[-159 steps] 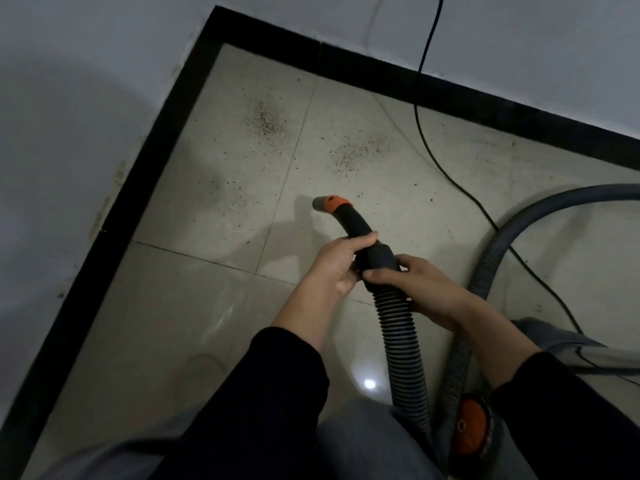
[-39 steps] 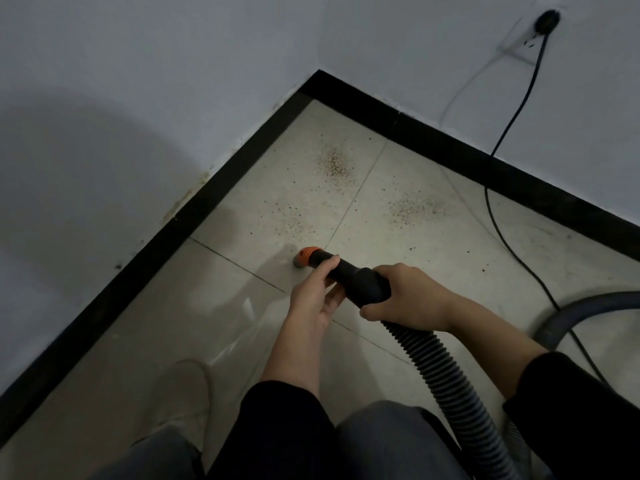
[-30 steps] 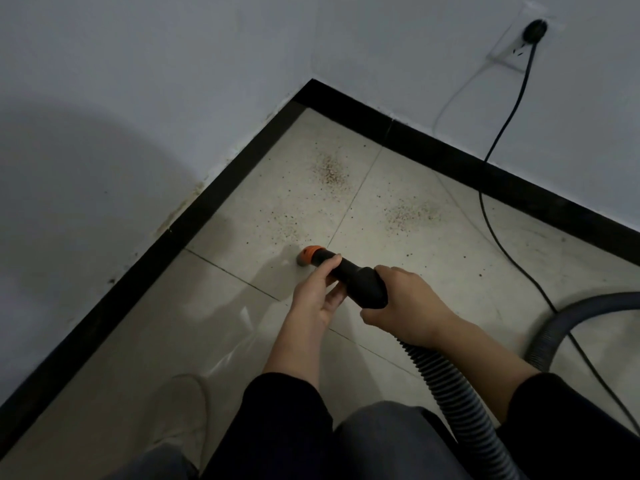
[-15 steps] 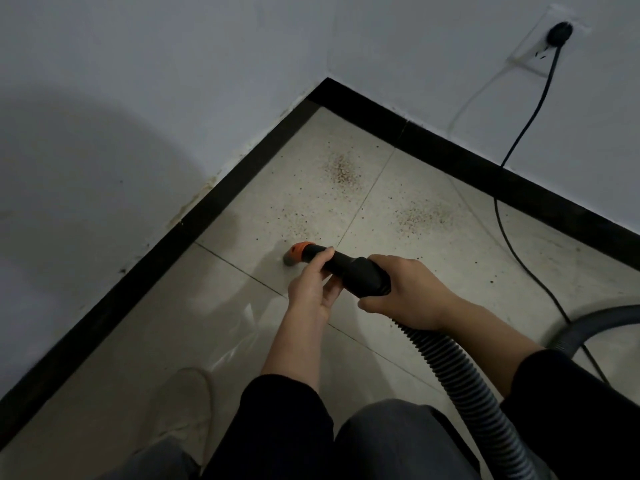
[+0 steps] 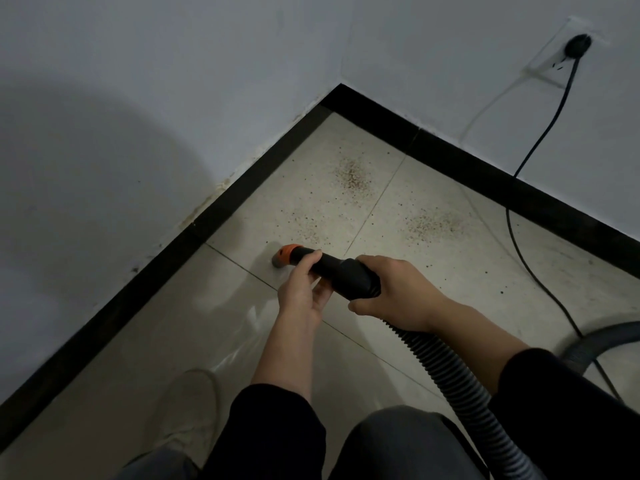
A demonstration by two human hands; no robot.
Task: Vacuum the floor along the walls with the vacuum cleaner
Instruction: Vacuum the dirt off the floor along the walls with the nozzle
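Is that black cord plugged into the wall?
Plugged in: the black plug sits in the wall socket, its cord trailing down to the floor.

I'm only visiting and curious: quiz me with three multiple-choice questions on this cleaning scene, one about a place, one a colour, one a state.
1. Where does the nozzle point? A low, toward the left wall's baseboard; B up at the ceiling; C back at the person.
2. What colour is the ring at the nozzle's tip? A blue; B orange; C white.
3. The black power cord is: A plugged into the wall socket; B lying unplugged; C wound round a hand.
Answers: 1 A, its mouth faces the black strip along the left wall; 2 B, the ring shows orange; 3 A, its plug sits in the socket.
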